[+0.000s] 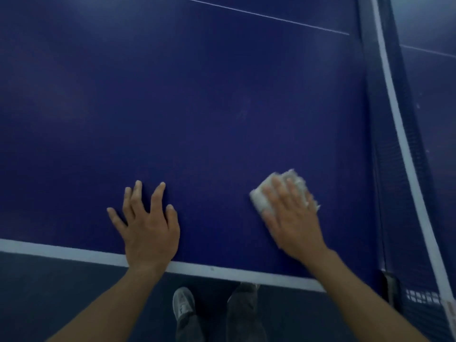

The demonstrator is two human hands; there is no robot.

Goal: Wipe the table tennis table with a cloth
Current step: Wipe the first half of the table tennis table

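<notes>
On a dark blue table tennis table (222,107), the left hand (148,225) lay spread flat. The flat right hand (293,218) pressed a frayed white cloth (259,196).

The cloth (291,182) under my right hand (293,220) is white. The table (197,107) beneath it is deep blue, its edge line (74,250) white. Right of my grip, the net (389,169) is dark mesh with a white top band (408,166).

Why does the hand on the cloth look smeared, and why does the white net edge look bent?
Head view: the right hand and cloth are motion-blurred, while the left hand, flat on the table, is sharper. Head view: the wide-angle lens likely bows the net tape into a curve. Head view: light is dim and bluish.
</notes>
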